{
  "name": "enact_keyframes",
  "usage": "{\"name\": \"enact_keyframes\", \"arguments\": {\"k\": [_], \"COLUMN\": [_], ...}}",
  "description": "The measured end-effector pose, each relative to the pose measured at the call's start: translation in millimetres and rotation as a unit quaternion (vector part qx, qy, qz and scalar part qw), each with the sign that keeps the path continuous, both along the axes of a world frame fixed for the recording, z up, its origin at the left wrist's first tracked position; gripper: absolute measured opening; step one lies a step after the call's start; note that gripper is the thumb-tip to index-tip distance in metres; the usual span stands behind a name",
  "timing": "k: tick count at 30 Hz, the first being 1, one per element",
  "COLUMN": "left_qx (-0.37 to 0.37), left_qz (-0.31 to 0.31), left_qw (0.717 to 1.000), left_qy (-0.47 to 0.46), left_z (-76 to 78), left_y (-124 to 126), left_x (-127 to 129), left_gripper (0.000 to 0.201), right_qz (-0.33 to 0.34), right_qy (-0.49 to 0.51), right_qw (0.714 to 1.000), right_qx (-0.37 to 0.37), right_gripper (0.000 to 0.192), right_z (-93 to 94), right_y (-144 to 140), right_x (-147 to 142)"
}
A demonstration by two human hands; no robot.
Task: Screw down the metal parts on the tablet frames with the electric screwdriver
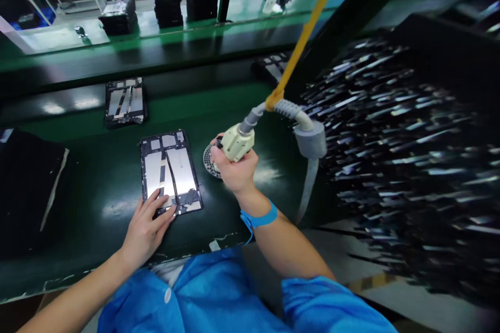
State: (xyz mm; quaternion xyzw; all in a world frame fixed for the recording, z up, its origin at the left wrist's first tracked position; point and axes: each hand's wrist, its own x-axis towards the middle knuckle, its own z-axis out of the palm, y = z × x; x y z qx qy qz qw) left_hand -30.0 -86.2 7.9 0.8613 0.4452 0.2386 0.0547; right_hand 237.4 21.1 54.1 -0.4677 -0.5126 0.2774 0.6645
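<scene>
Head view: the tablet-like housing [185, 171] lies flat on the green bench [94, 166], the left hand [147, 225] resting fingers spread on its near edge, clamped on nothing. Well apart, right of the housing, the right hand [239, 173] clasps the cream tool [236, 143]; the grey cable [308, 187] could tug it, scuffing the housing.

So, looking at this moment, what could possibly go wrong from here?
The tool in the right hand is close beside the open device, so it might knock it. The left hand rests by the lower end of the thin dark strip and could snag it. The grey cord hangs near the right forearm; it may catch there and tug the tool.
</scene>
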Motion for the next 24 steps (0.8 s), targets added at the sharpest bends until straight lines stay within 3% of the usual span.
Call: {"name": "enact_keyframes", "arguments": {"k": [8,15,24], "left_qx": [0.036,0.033,0.010], "left_qz": [0.024,0.021,0.014], "left_qw": [0.999,0.999,0.999], "left_qy": [-0.012,-0.022,-0.046], "left_z": [-10.6,-16.1,-16.9], "left_y": [73,74,82], "left_x": [11,13,7], "left_gripper": [0.022,0.024,0.024], "right_qz": [-0.036,-0.024,-0.018], "right_qy": [0.023,0.028,0.010], "right_qw": [0.999,0.999,1.000], "right_qx": [-0.003,0.013,-0.011], "right_gripper": [0.019,0.019,0.019], "right_z": [6.5,30.5,3.3], "right_y": [8,28,23], "right_x": [0,-7,-16]}}
